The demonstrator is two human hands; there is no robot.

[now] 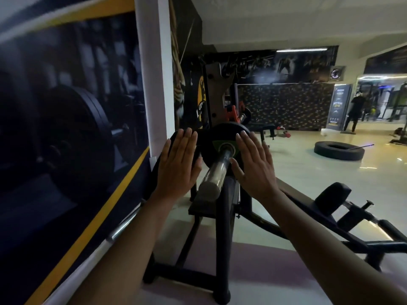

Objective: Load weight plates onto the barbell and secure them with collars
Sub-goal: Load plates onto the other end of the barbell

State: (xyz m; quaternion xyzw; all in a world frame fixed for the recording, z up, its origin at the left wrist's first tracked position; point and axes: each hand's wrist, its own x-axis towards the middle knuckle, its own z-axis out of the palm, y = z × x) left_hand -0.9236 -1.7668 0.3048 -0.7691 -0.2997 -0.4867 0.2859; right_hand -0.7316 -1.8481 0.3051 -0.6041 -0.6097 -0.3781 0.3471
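**A:** Head view. Black weight plate is on the barbell sleeve, well up from the sleeve's bare end.

**B:** Hands?

**A:** Left hand and right hand are both flat, fingers straight and close together, gripping nothing. Right fingers lie on the plate face. The left lies over a dark rim beside it; can't tell what.

**B:** Advice?

**A:** Press evenly either side of the sleeve so the plate seats square. No collar visible on this end.

- A black tyre lies flat on the glossy pale floor.
- Behind the tyre: a dark patterned wall, with a strip light above.
- Behind the tyre, to its right: a standing banner.
- Far left of the tyre: a white pillar and a yellow-edged poster.
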